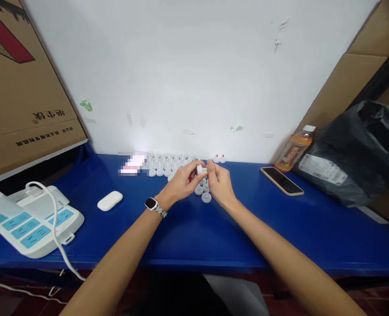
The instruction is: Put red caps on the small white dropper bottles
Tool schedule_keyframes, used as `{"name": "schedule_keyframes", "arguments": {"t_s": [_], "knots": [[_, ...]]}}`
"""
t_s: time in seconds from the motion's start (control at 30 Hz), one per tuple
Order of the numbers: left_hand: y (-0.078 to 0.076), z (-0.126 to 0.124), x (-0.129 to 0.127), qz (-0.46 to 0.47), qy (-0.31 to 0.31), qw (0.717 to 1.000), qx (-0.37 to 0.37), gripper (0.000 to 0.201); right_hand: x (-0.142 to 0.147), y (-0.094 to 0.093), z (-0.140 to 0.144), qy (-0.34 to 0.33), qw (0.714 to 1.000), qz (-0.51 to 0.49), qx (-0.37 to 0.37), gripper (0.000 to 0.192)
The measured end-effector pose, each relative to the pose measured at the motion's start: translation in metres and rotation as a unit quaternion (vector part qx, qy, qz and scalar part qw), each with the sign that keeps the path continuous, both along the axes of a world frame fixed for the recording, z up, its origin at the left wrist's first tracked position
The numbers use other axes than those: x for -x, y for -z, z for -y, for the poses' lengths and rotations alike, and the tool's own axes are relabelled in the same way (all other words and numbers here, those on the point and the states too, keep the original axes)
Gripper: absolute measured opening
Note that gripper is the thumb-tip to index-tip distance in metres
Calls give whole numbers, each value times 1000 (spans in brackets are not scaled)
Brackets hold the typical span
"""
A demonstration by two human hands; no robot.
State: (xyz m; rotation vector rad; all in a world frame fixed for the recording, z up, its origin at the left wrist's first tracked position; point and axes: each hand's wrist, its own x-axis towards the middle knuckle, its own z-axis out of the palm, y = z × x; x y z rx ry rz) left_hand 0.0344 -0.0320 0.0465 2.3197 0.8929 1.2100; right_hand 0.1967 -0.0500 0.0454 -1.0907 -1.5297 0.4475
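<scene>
Above the table, my left hand [184, 179] is closed round a white nozzle cap [200, 169], whose narrow tip points right. My right hand [220, 183] is pinched at that tip; whatever lies between its fingers is hidden. Behind my left hand stand rows of similar white caps [160, 172]. Beyond my right hand are two caps with red tips [222, 158]. Several loose white caps [206, 197] lie below and between my hands. Small red pieces [189, 179] show partly past my left fingers.
On the blue table [207, 237] lie a white earbud case [109, 201] and a power strip [33, 224] with a white cable at left. A phone [282, 181], an orange drink bottle [293, 149] and a black plastic bag [352, 153] are at right. A white wall stands behind.
</scene>
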Motion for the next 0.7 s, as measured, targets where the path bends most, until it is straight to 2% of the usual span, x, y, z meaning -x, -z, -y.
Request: {"name": "schedule_keyframes", "arguments": {"t_s": [0.07,0.13,0.17,0.23,0.33,0.47,0.57,0.7], "knots": [[1,-9,10,98,-29,993,51,36,-12,-1,-3,50,998,-1,-24,55],[3,-19,26,193,-68,977,59,38,-25,0,-8,93,995,3,-32,53],[5,-24,34,191,-81,976,64,37,-30,1,-11,99,994,29,-29,51],[9,-30,46,111,-94,986,84,37,-33,5,-17,83,988,128,1,45],[14,-30,50,-16,-88,992,90,39,-21,7,-29,28,959,278,44,35],[18,-26,45,-77,-80,992,53,39,0,0,-52,-46,930,364,25,25],[20,-28,45,-85,-83,992,38,43,5,-6,-61,-62,929,365,13,21],[20,-29,47,-97,-80,991,41,49,4,-4,-49,-105,967,227,44,31]]}}
